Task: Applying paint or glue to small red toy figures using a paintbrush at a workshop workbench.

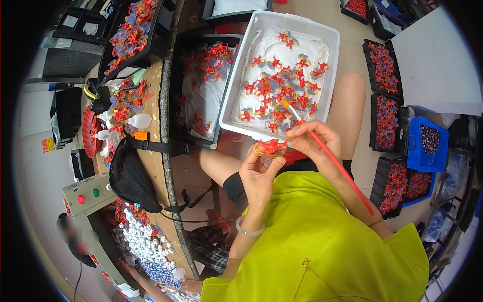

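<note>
My left hand [257, 173] pinches a small red figurine [272, 147] with a yellow and clear part on it, just below the near edge of a white tray. In my right hand [318, 140] is a paintbrush [346, 177] with a long red handle. Its yellowish bristles point up and away, over the tray and apart from the held figurine. Many similar red, yellow and clear purple figurines [284, 89] lie on a white cloth inside the white tray [228, 111], which sits by my knees.
A black crate [214, 138] with more figurines stands left of the tray. The workbench [151, 168] holds a black bag [133, 176], white bottles [140, 121] and piled parts. Full black crates [386, 121] and a blue crate [416, 160] line the right. Another person's hand [191, 286] shows at lower left.
</note>
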Tool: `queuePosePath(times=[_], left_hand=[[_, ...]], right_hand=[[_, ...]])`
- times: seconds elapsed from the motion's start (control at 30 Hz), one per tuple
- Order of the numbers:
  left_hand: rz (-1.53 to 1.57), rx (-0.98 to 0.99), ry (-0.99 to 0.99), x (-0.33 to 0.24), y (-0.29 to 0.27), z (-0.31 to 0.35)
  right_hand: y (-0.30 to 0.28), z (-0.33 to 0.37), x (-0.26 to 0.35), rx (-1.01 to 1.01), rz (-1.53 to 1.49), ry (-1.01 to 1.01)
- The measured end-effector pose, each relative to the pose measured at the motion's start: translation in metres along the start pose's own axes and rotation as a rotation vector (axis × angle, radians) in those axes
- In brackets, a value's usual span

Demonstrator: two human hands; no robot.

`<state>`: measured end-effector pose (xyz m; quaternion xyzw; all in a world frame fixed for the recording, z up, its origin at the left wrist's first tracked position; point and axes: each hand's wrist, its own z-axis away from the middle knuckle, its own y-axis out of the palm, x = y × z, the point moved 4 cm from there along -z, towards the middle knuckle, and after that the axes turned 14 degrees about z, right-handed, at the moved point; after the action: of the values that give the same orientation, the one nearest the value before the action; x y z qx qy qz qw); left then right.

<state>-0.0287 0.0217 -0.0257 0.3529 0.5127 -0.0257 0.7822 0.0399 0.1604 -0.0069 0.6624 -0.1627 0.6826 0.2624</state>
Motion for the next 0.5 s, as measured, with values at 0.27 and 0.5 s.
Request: queuePosePath(times=[0.27, 0.5], left_hand=[[0.179, -0.045, -0.144, 0.001, 0.002, 0.006], [0.210, -0.035, -0.169, -0.001, 0.004, 0.010]], right_hand=[[0.006, 0.009, -0.010, 0.008, -0.014, 0.114], [0.005, 0.010, -0.006, 0.033, -0.047, 0.166]])
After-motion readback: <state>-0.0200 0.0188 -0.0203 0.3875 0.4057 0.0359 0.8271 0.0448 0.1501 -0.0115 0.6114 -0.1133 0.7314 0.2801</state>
